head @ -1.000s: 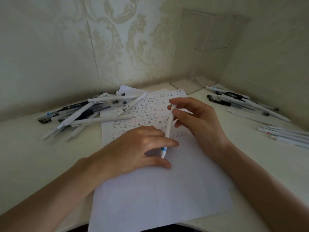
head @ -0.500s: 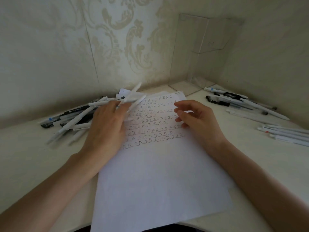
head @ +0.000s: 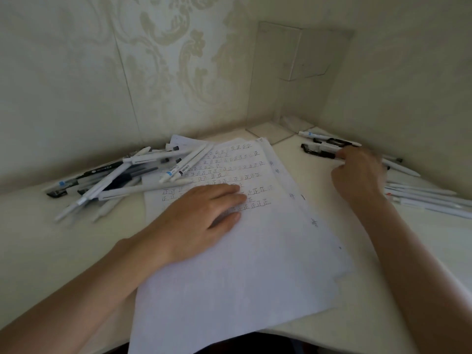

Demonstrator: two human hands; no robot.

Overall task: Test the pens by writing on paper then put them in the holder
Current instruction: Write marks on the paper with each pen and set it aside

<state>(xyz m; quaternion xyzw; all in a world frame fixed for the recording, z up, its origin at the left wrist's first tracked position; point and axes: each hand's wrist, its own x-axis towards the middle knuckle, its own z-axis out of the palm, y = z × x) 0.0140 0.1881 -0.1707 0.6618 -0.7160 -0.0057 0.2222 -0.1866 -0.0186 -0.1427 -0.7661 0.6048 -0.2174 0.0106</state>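
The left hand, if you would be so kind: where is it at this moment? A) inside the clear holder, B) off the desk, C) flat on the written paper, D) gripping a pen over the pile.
C: the left hand lies with straight fingers flat on the paper, over the rows of written marks, holding no pen.

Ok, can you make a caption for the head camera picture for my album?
Left hand flat on the paper, right hand at the pens by the wall.
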